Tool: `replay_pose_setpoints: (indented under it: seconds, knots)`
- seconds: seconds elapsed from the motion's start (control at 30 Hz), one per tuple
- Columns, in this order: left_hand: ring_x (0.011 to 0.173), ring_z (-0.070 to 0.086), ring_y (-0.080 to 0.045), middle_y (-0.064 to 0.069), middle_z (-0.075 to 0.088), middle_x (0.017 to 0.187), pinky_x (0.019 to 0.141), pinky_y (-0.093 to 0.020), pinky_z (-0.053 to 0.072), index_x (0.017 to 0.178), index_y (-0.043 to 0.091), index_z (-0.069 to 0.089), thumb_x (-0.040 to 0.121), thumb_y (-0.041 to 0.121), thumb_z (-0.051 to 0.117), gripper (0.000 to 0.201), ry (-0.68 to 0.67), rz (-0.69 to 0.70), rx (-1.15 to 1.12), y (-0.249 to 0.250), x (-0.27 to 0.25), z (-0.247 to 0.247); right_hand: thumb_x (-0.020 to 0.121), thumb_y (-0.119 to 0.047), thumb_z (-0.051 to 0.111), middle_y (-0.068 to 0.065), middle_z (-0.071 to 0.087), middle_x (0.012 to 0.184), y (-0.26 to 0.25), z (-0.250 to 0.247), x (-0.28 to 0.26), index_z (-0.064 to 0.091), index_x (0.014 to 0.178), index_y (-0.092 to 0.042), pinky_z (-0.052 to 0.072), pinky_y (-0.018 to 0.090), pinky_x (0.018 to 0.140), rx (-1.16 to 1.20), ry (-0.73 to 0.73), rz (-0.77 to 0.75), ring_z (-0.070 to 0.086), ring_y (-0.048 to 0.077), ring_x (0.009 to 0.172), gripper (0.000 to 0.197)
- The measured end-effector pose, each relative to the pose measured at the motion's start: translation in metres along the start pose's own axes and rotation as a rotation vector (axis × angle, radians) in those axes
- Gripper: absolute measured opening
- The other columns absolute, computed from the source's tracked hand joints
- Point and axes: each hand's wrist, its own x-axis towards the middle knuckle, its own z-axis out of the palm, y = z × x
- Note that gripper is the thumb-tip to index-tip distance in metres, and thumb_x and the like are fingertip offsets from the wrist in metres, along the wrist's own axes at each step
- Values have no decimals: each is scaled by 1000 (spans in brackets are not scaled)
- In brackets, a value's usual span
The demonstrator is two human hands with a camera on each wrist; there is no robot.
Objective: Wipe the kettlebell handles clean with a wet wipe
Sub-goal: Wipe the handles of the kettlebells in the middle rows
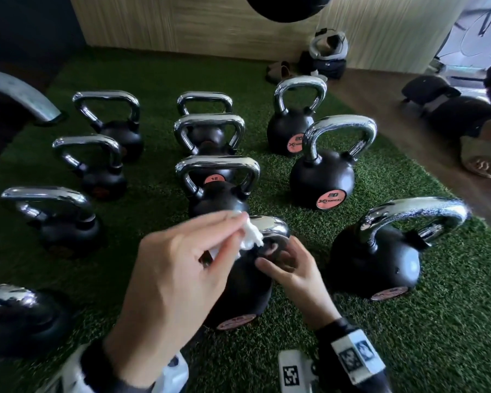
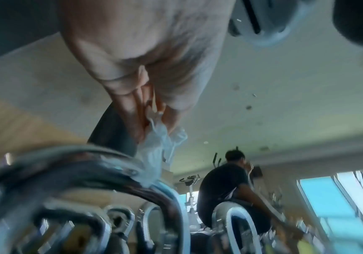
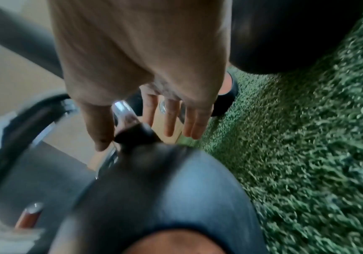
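Observation:
A black kettlebell (image 1: 238, 290) with a chrome handle (image 1: 274, 228) stands on the turf right in front of me. My left hand (image 1: 237, 234) pinches a crumpled white wet wipe (image 1: 251, 236) between thumb and fingers and holds it against the top of that handle. The left wrist view shows the wipe (image 2: 160, 142) hanging from the fingertips onto the handle (image 2: 110, 171). My right hand (image 1: 288, 265) sits at the handle's right leg. Its fingers (image 3: 171, 116) are straight, with the thumb beside the chrome leg (image 3: 122, 110) above the black body (image 3: 165, 189).
Several more chrome-handled kettlebells stand in rows on the green turf (image 1: 437, 321), among them a 12 (image 1: 216, 194) just behind and two 20s (image 1: 322, 177) (image 1: 374, 259) to the right. Wooden floor, a sandalled foot (image 1: 479, 148) and bags (image 1: 326, 52) lie beyond.

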Motion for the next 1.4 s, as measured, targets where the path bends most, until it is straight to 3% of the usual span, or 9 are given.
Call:
replay_pose_setpoints:
  seconds: [0.3, 0.4, 0.57, 0.73, 0.83, 0.97, 1.17, 1.27, 1.4]
  knots:
    - [99, 74, -6, 4, 77, 112, 90, -17, 52, 107, 12, 81, 83, 4, 80, 25, -147, 130, 261, -13, 12, 12, 84, -33, 81, -7, 78, 103, 14, 26, 7, 74, 105, -22, 58, 44, 93, -100, 76, -52, 73, 8, 99, 25]
    - [99, 70, 3, 15, 71, 115, 86, -11, 54, 107, 12, 81, 87, 5, 75, 21, -45, 20, 198, -31, 3, -7, 85, -38, 80, -9, 78, 104, 15, 22, 8, 74, 106, -23, 58, 42, 92, -140, 50, -63, 72, 7, 99, 27]
    - [108, 70, -2, 6, 71, 120, 94, -14, 54, 117, 8, 75, 91, 11, 69, 26, 36, 61, 216, -57, -19, -13, 84, -33, 81, -12, 78, 101, 18, 23, 9, 74, 104, -22, 58, 33, 90, -140, 71, -78, 72, 2, 97, 23]
    - [100, 69, 9, 35, 65, 112, 83, -9, 55, 120, 12, 66, 91, 17, 68, 30, 249, -291, -131, -93, -58, -6, 84, -35, 80, -11, 78, 100, 21, 23, 10, 74, 103, -22, 57, 31, 89, -136, 65, -93, 72, 3, 97, 24]
    - [101, 70, 7, 38, 65, 111, 84, -9, 54, 118, 17, 67, 87, 8, 66, 32, 332, -319, -218, -89, -68, 6, 84, -35, 80, -11, 78, 101, 24, 23, 10, 74, 104, -21, 57, 32, 90, -135, 68, -104, 72, 4, 98, 24]
    - [103, 71, 1, 28, 66, 116, 87, -10, 53, 122, 5, 66, 92, 6, 62, 30, 442, -402, -335, -88, -76, 23, 84, -33, 80, -11, 78, 99, 21, 23, 10, 74, 103, -21, 58, 32, 90, -124, 60, -94, 72, 3, 96, 23]
    - [77, 75, -18, 21, 77, 88, 70, -23, 56, 110, 30, 73, 93, 42, 70, 21, 400, -597, -331, -102, -124, 48, 84, -34, 81, -11, 77, 103, 21, 23, 9, 73, 107, -22, 57, 40, 94, -128, 63, -85, 72, 5, 100, 27]
    - [95, 76, -10, 9, 79, 100, 80, -12, 55, 109, 9, 76, 86, 23, 68, 28, 387, -629, -493, -81, -118, 54, 84, -34, 81, -13, 76, 105, 21, 23, 9, 73, 109, -25, 55, 41, 97, -162, 80, -90, 70, 3, 103, 28]
    - [80, 77, -10, 6, 80, 90, 71, -27, 62, 103, 21, 78, 88, 17, 75, 16, 325, -523, -337, -94, -114, 51, 81, -42, 81, -19, 75, 103, 17, 21, 6, 74, 109, -30, 54, 34, 96, -267, 120, -90, 67, -5, 101, 31]
